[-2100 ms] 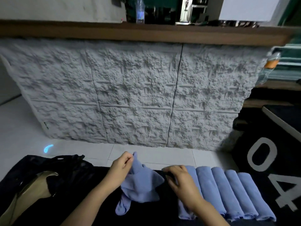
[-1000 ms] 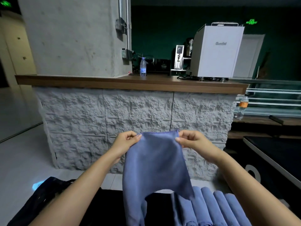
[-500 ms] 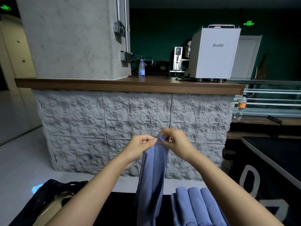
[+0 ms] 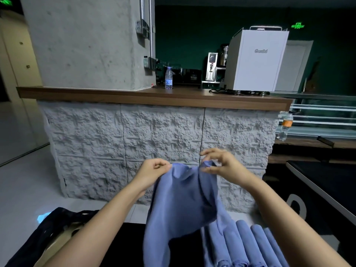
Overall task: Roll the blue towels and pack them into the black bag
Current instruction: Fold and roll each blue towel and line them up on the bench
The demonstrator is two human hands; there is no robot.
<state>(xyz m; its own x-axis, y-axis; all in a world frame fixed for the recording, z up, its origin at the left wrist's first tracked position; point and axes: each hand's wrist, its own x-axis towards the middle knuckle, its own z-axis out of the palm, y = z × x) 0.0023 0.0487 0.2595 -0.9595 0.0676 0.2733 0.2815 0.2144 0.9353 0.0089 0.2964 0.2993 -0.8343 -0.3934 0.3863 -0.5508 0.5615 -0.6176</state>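
At mid-frame the left hand (image 4: 154, 170) and right hand (image 4: 224, 167) pinch the top edge of a hanging blue towel (image 4: 179, 199), which hides part of the rolled towels (image 4: 248, 245) at lower right. The black bag (image 4: 55, 226) lies lower left; a counter (image 4: 115, 94) stands behind.

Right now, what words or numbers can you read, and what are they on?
"0": white, on the black box, partly hidden by an arm.
White machine: a grey brand word starting "G", too blurred to read in full.
Green sign: too small to read.
Bottle label: too small to read.
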